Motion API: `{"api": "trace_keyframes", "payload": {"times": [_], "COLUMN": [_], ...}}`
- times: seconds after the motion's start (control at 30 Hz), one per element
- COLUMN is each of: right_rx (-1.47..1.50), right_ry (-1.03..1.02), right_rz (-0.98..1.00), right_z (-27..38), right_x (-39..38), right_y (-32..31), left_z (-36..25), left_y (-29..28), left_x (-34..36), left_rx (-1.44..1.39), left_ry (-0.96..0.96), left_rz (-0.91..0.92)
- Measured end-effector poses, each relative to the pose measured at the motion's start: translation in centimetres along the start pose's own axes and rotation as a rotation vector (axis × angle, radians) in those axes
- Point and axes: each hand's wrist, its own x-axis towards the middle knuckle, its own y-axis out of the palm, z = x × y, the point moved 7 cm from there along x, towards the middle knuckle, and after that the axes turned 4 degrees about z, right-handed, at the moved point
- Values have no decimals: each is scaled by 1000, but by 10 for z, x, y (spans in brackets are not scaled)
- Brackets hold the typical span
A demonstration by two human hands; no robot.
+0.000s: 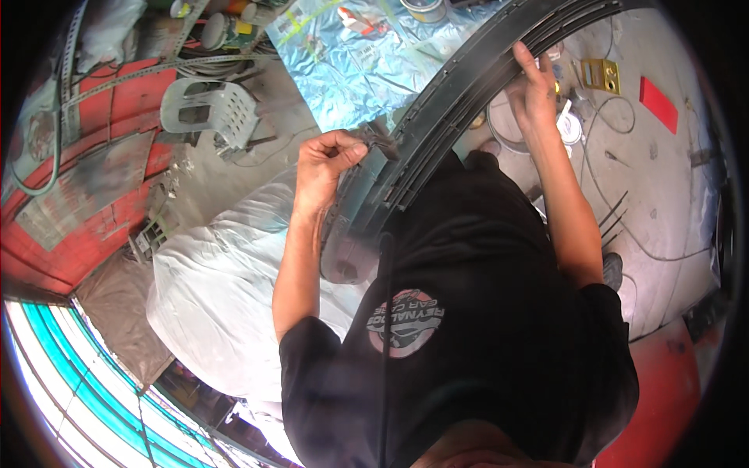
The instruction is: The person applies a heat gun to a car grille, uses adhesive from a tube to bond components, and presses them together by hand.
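Note:
A long, curved black plastic car bumper part (456, 93) with slats along one side slants across in front of me, up to the upper right. My right hand (534, 90) grips its slatted edge, fingers and thumb pointing up along it. At the part's left edge, my left hand (331, 160) is closed in a pinch, thumb against bent fingers. A thin dark piece (381, 142) sticks out by those fingertips onto the part; I cannot tell whether it is loose or attached. The part's lower end lies by my black shirt, partly hidden.
A table covered in blue plastic sheet (335, 78) stands ahead, with a can (424, 9) on it. Left are a white plastic chair (209, 108) and a white cloth cover (211, 288). A cable (593, 175), a yellow metal piece (601, 76) and a red sheet (659, 104) lie on the right floor.

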Motion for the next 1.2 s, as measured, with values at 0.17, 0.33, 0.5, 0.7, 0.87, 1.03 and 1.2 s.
{"api": "trace_keyframes", "payload": {"times": [0.17, 0.33, 0.5, 0.7, 0.87, 1.03, 1.2], "right_rx": [-72, -71, -58, -52, -110, -205, -285], "right_ry": [-121, -175, -201, -219, -270, -290, -270], "right_rz": [71, 81, 58, 47, 62, 12, 51], "right_z": [42, 56, 64, 76, 91, 104, 113], "right_x": [-1, -5, -10, -13, -13, -10, -17], "right_y": [26, 26, 26, 34, 50, 58, 79], "left_z": [-26, -28, -39, -38, -35, -49, -50], "left_y": [10, 13, 18, 13, 7, 9, 5], "left_x": [-9, -16, -22, -17, -15, -13, -10], "left_rx": [23, 32, 136, 120, 55, 83, 67], "left_ry": [66, 91, 169, 172, 118, 99, 124], "left_rz": [38, 10, -49, 0, -51, -98, -66]}}
